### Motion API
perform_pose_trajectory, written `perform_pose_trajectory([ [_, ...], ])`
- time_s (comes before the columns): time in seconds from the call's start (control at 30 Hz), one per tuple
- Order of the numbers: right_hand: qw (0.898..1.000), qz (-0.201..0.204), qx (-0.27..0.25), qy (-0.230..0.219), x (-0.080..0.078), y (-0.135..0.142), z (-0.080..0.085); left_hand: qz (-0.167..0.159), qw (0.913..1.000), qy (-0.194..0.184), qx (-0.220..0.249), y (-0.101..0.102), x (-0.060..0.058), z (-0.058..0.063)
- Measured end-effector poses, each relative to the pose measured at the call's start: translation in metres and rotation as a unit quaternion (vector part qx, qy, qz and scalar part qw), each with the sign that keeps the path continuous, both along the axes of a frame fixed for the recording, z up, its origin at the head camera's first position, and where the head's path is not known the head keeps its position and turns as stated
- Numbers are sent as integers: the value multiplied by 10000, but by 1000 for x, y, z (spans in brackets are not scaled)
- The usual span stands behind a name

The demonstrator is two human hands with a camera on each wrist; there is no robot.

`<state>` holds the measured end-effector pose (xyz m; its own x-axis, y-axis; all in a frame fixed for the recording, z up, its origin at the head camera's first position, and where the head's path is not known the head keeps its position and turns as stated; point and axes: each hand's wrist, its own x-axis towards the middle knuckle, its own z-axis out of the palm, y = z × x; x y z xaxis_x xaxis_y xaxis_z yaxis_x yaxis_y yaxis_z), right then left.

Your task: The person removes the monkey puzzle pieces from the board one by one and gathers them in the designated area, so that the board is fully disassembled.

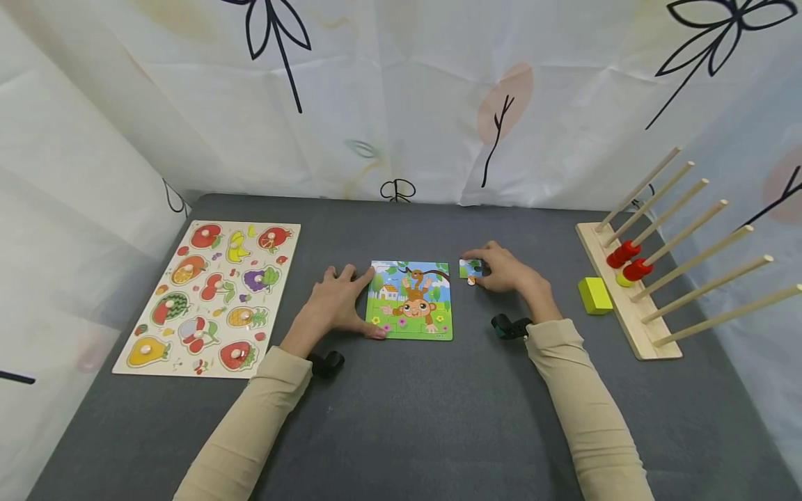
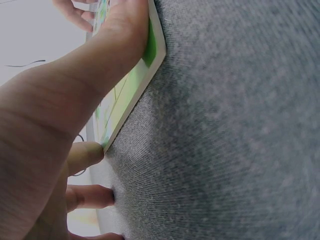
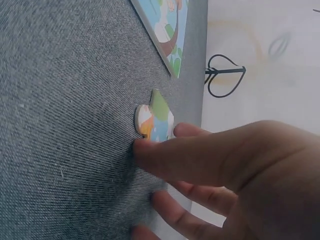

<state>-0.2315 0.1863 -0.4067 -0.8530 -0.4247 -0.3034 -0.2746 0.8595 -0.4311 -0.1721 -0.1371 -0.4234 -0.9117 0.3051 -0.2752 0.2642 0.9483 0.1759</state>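
Note:
A square jigsaw puzzle (image 1: 409,300) with a monkey picture lies flat on the dark table. My left hand (image 1: 338,304) is spread at its left edge in the head view. The thumb (image 2: 131,25) rests on one corner and the index finger (image 2: 87,154) touches another; the remaining fingertips touch the cloth. To the puzzle's right, apart from it, my right hand (image 1: 503,270) pinches a loose puzzle piece (image 3: 159,119) between thumb and index finger. That piece shows blue, green and orange and lies low at the table surface. The hand covers part of it.
A fruit peg board (image 1: 216,299) lies on the left. At the right stands a wooden rack with slanting pegs (image 1: 667,348), red beads (image 1: 638,269) on it. A yellow block (image 1: 594,296) sits beside its base. A patterned curtain (image 1: 426,104) hangs behind the table.

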Motion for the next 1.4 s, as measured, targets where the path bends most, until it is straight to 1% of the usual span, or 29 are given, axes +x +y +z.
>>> perform_pose_trajectory([
  [0.13,10000,-74,-38,32,2,-1,2,-4,10000,-12,-3,0,0,0],
  [0.33,9988,-9,-305,382,5,-10,8,-2,10000,1,-2,-1,0,0],
  [0.4,9983,20,-397,421,7,-15,11,3,10000,-12,4,-1,0,0],
  [0.63,9974,149,-548,445,10,-36,15,8,10000,-1,26,-1,1,0],
  [0.9,9960,354,-695,439,14,-63,19,42,10000,-72,40,-1,0,-1],
  [1.1,9953,517,-682,461,15,-81,18,19,10000,-33,26,-1,-1,-2],
  [1.4,9963,561,-566,321,16,-103,14,9,10000,29,-65,0,0,-1],
])
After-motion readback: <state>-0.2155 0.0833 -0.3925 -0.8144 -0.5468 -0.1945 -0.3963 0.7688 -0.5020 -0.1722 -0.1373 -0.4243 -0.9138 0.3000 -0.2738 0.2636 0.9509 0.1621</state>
